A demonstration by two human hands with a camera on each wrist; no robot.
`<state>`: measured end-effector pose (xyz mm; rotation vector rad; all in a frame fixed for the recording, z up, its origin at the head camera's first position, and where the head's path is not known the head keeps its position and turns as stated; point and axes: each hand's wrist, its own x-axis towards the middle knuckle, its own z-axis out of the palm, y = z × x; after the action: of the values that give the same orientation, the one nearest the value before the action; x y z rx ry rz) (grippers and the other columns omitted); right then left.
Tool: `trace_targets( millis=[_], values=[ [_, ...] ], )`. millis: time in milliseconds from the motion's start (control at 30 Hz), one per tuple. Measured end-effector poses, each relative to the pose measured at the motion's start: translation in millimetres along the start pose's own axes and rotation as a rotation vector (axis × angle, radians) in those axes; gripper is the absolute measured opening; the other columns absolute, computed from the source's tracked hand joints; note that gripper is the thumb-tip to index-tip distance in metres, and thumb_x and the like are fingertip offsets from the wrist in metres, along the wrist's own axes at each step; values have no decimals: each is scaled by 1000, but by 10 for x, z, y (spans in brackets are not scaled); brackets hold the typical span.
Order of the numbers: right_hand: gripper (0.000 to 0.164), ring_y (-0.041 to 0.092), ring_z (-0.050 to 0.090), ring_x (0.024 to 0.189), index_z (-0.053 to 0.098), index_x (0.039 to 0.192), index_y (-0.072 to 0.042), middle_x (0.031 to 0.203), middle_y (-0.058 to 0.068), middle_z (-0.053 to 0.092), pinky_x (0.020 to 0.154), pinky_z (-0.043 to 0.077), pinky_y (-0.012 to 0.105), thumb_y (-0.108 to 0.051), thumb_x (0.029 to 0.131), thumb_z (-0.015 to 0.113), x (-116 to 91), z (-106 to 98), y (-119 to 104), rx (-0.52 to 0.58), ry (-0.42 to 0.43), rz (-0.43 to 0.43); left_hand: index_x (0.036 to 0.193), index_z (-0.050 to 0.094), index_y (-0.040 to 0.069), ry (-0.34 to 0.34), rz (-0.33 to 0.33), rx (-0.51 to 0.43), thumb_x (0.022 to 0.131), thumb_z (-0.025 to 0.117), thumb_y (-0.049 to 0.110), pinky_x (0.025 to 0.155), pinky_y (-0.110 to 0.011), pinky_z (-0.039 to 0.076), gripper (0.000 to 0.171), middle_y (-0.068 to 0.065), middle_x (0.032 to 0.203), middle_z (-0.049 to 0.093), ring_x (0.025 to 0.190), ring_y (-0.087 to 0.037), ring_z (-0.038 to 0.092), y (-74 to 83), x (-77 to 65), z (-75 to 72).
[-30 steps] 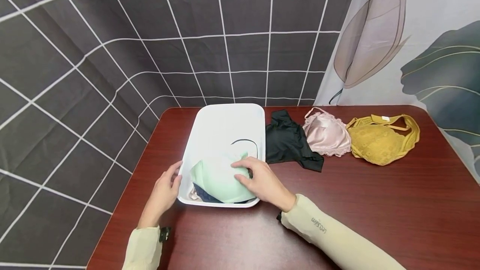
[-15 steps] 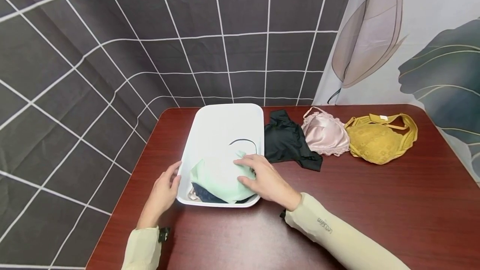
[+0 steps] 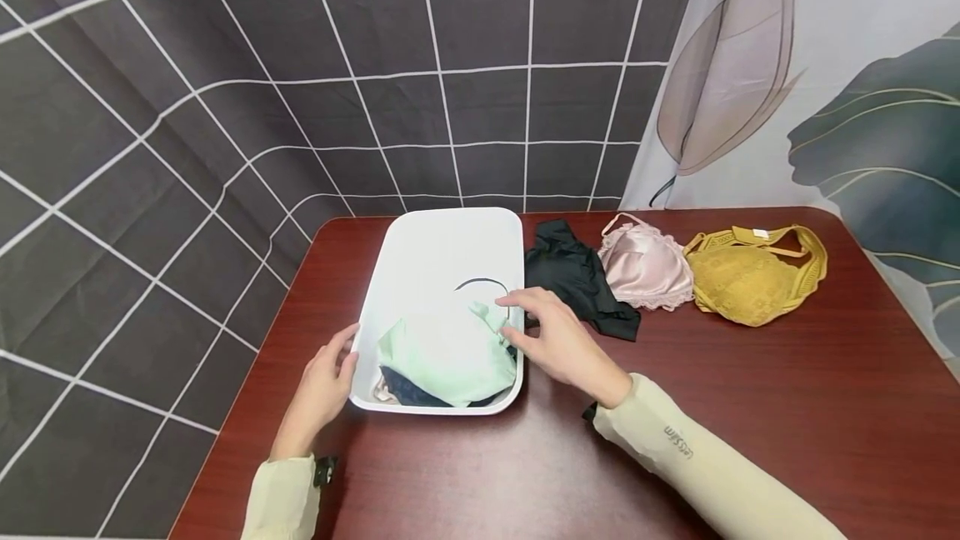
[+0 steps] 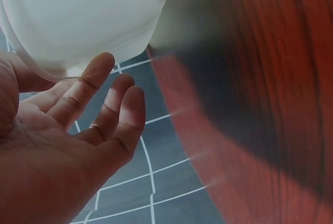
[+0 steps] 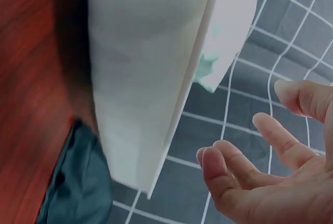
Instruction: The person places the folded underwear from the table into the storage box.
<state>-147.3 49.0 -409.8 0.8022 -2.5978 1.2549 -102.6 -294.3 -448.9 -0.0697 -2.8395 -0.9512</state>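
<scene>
A white plastic basin (image 3: 459,250) stands on the table. In its near half lies a pale mint-green garment (image 3: 427,357), on top of a dark navy one (image 3: 412,391). My left hand (image 3: 324,382) is at the basin's left side. In the left wrist view its fingers (image 4: 99,70) touch the outer wall, and its thumb is partly hidden by the rim. My right hand (image 3: 561,340) hovers beside the right rim, fingers spread and holding nothing. The right wrist view shows the fingers (image 5: 214,169) apart from the basin, with green cloth showing over the rim.
Right of the basin a black garment (image 3: 577,282), a pink satin bra (image 3: 647,265) and a mustard lace bra (image 3: 750,273) lie in a row on the reddish-brown wooden table (image 3: 720,407). A grey gridded curtain (image 3: 480,107) hangs behind.
My right hand has come off the green garment and drawn back right past the basin's rim. My left hand stays at the basin's left side. The head view has shifted slightly.
</scene>
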Motion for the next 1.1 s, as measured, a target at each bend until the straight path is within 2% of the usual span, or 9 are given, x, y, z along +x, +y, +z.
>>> trace_targets(
  millis=[167,367,500,633,800,933,1100],
  values=[
    [34,23,58,98,65,118,-12,116,4,60,84,46,39,-21,86,70,-4,-177,128,-19,17,44,135,47,3,-3,-3,6,92,54,-1,78,-45,50,44,-17,102,57,88,-30,55,-5,-4,-6],
    [38,28,56,100,60,123,-7,119,12,59,86,45,44,-18,87,68,-35,-485,375,-29,52,101,136,46,3,-15,-9,20,93,53,0,78,-47,49,44,-16,103,57,88,-30,55,-8,-14,-16],
    [39,33,56,99,58,123,-1,118,20,58,84,45,48,-14,88,67,-46,-772,603,-40,108,156,135,46,3,-13,-5,20,93,53,0,78,-47,49,43,-17,103,57,89,-30,55,-13,-13,-9],
    [39,37,54,102,55,125,0,119,24,57,84,42,51,-13,89,65,-80,-1128,799,-75,158,240,135,47,3,-8,0,19,92,54,0,77,-46,49,44,-17,102,57,88,-30,55,-22,-7,8],
    [43,41,51,108,52,128,-1,123,25,54,85,38,53,-22,92,62,-174,-1500,969,-134,174,327,135,46,3,-9,5,21,93,54,0,77,-46,49,43,-17,103,57,88,-30,55,-21,-3,7],
    [46,41,53,107,51,129,-1,125,25,53,83,41,51,-28,93,61,-235,-1648,1114,-177,174,385,135,47,3,-2,20,24,92,54,0,77,-47,49,43,-17,102,58,88,-30,55,-22,1,1],
    [46,43,51,109,52,127,0,126,25,53,85,39,52,-29,92,61,-290,-1732,1279,-215,163,398,133,48,2,17,51,24,91,55,-2,75,-46,48,42,-16,99,58,85,-30,56,-37,6,9]
  ],
)
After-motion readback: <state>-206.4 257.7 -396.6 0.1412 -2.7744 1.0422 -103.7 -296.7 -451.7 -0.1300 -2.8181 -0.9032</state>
